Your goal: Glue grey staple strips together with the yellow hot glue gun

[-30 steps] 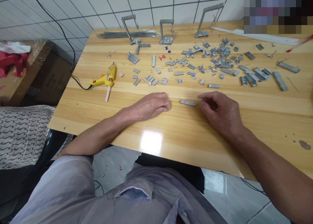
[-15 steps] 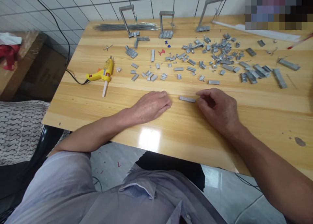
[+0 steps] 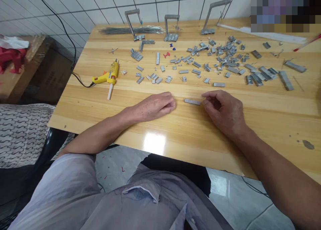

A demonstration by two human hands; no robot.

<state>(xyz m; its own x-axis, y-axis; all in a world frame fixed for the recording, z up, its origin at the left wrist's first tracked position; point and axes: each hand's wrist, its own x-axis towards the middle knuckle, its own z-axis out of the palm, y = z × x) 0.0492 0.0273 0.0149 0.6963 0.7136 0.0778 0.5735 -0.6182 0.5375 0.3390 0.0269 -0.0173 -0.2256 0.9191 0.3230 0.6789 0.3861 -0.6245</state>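
Note:
A grey strip of staples (image 3: 192,101) lies flat on the wooden table (image 3: 175,133) between my two hands. My right hand (image 3: 224,111) rests on the table with its fingers curled, and its fingertips touch the strip's right end. My left hand (image 3: 154,106) lies knuckles up a short way left of the strip, fingers curled under, with nothing visible in it.
Several loose staple strips (image 3: 225,61) are scattered across the far half. A yellow glue gun (image 3: 108,77) with a black cord lies at the left. Three grey staple-built frames (image 3: 171,27) and a bundle of thin rods (image 3: 130,30) stand by the tiled wall.
Both hands stay nearly still. My right fingertips have closed the small gap to the strip's right end. The view has shifted slightly.

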